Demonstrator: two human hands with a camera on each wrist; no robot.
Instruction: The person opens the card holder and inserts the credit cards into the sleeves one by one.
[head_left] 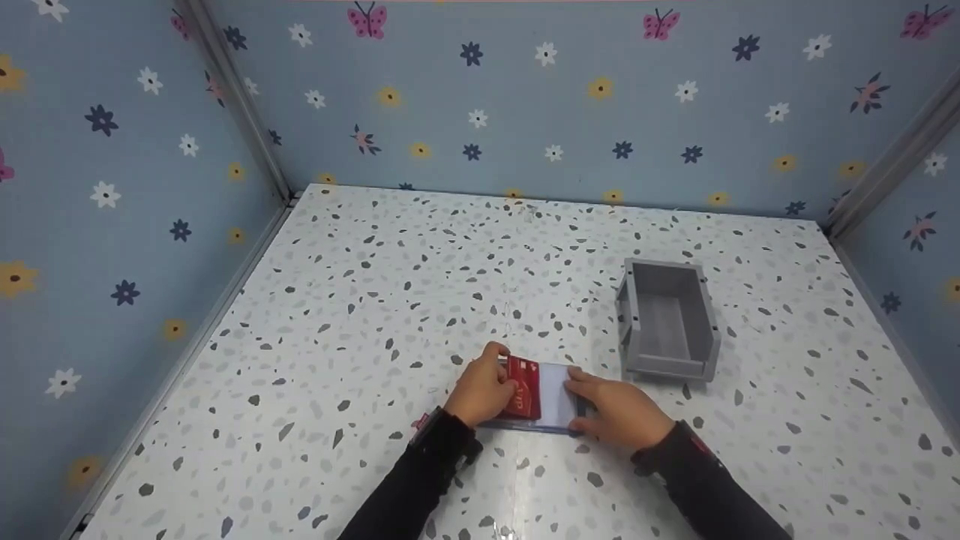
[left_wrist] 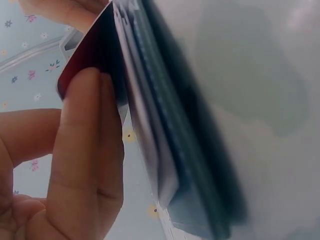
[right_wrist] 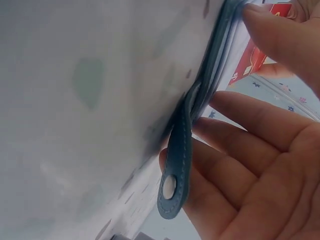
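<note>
A card holder (head_left: 556, 394) with a dark blue-green cover and clear, whitish sleeves lies opened on the table. My left hand (head_left: 480, 390) pinches a red VIP card (head_left: 527, 390) between thumb and fingers, over the left part of the holder. In the left wrist view, the card (left_wrist: 82, 62) stands tilted beside the stacked sleeves (left_wrist: 142, 110). My right hand (head_left: 626, 412) holds the holder's right side, with the thumb at its near edge and fingers at its far edge. A strap (right_wrist: 175, 165) with a metal snap sticks out near those fingers.
A grey open-topped bin (head_left: 667, 322) stands behind and to the right of my right hand. The speckled white table (head_left: 390, 285) is bounded by flower-patterned panels (head_left: 517, 97) at the back and both sides.
</note>
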